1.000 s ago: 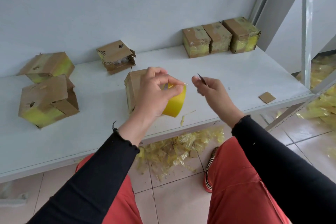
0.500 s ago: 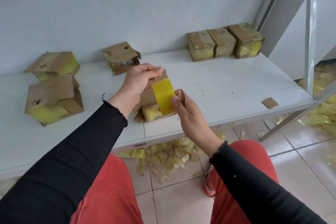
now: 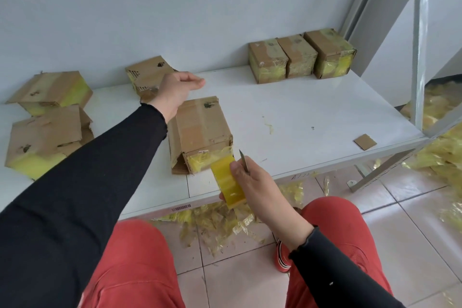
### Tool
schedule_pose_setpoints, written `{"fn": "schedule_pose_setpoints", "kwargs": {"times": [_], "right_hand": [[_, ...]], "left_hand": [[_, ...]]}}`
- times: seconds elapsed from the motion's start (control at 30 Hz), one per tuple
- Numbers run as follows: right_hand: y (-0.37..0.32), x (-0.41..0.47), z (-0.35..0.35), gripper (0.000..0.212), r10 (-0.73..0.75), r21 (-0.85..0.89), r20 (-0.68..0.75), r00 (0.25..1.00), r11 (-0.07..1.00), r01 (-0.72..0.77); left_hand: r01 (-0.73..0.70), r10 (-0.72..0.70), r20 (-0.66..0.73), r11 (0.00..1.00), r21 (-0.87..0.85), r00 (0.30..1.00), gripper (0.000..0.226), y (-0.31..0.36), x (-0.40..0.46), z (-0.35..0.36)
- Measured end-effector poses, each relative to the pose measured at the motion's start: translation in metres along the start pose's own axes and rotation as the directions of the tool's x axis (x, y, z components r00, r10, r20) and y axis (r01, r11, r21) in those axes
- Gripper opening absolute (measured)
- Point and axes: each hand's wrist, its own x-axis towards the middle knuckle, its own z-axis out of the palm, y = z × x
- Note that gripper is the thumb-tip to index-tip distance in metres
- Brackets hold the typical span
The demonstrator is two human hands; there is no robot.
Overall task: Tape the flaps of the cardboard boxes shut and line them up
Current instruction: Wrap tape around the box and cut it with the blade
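A cardboard box (image 3: 200,127) lies on the white shelf (image 3: 312,107) in front of me, its near end covered in yellow tape. My right hand (image 3: 260,187) grips the yellow tape roll (image 3: 227,182) just off that near end, together with a small blade (image 3: 243,161) that points up. A strip of tape runs from the roll to the box's front edge. My left hand (image 3: 178,90) hovers over the box's far end with its fingers curled and nothing visible in them. Three taped boxes (image 3: 297,55) stand in a row at the back right.
Two open-flapped boxes (image 3: 45,137) lie at the left and another box (image 3: 147,75) sits behind my left hand. A cardboard scrap (image 3: 365,142) lies near the shelf's right edge. A metal post (image 3: 420,45) rises at the right. Yellow tape scraps (image 3: 225,222) litter the floor.
The tape roll went from my left hand to my right hand and came down to the box's near end. My left hand moved away over the box's far end.
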Motion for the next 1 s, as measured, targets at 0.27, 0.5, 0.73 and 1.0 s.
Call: {"fn": "schedule_pose_setpoints", "kwargs": {"times": [0.27,0.5,0.73,1.0], "right_hand": [[0.006,0.014,0.0,0.04,-0.026,-0.095,-0.084,0.996,0.995,0.018],[0.012,0.018,0.0,0.045,-0.01,-0.022,-0.076,0.997,1.0,0.008],[0.02,0.023,0.004,0.041,0.011,-0.026,-0.083,0.997,1.0,-0.013],[0.027,0.027,0.008,0.038,0.021,-0.026,-0.08,0.997,0.999,-0.023]], "left_hand": [[0.013,-0.018,0.06,0.997,0.082,0.998,0.01,-0.017,0.016,0.008],[-0.01,0.004,0.056,0.994,0.108,0.998,0.011,-0.033,0.02,0.011],[0.035,-0.044,0.044,0.982,0.186,0.998,0.011,-0.04,0.022,0.013],[0.317,-0.346,0.081,0.916,0.246,0.935,0.067,-0.033,0.037,0.008]]}}
